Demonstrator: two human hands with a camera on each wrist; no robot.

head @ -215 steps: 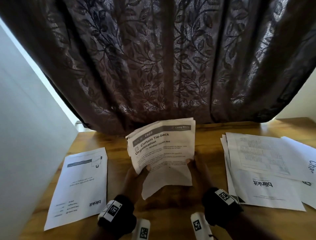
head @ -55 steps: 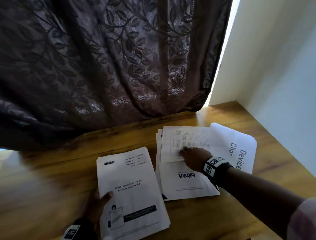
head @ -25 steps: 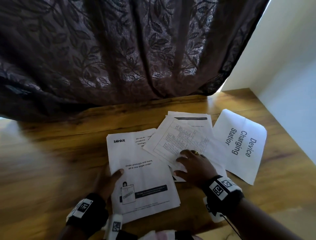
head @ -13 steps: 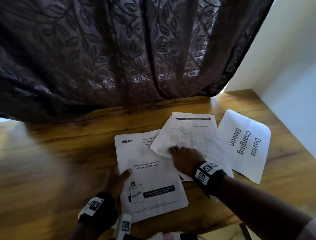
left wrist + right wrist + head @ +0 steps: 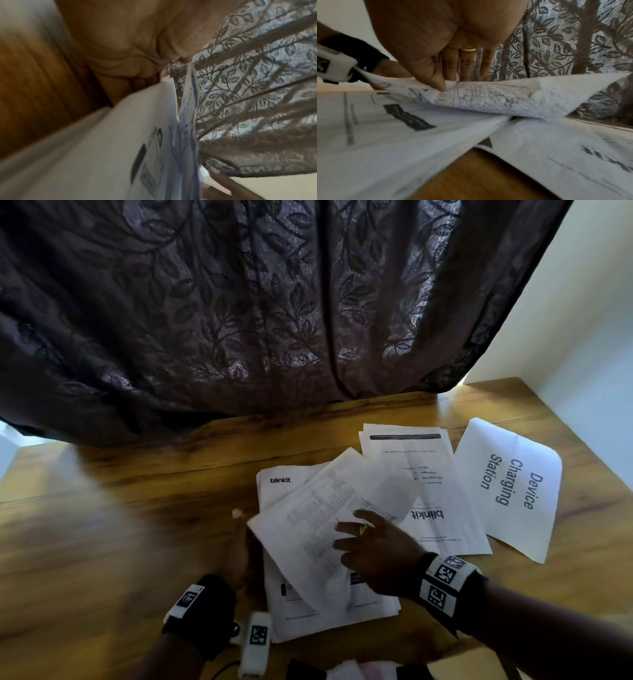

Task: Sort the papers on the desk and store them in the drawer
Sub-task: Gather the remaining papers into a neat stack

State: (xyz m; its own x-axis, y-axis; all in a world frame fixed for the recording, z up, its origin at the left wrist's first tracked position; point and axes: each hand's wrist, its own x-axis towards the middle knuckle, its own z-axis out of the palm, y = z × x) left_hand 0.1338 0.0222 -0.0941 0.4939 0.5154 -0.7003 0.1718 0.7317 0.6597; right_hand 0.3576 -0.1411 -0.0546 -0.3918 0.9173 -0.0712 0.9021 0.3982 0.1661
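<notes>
Mid-sorting: right hand (image 5: 378,556) pinching the table sheet (image 5: 329,518) with thumb and fingers (image 5: 465,63), left hand (image 5: 239,556) gripping the near stack (image 5: 305,614). Next: laying it squarely on.

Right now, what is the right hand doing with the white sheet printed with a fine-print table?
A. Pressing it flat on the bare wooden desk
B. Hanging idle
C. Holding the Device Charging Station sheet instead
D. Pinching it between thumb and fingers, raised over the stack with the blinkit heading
D: the right hand pinches the white sheet printed with a fine-print table, lifted above the stack with the blinkit heading.
</notes>
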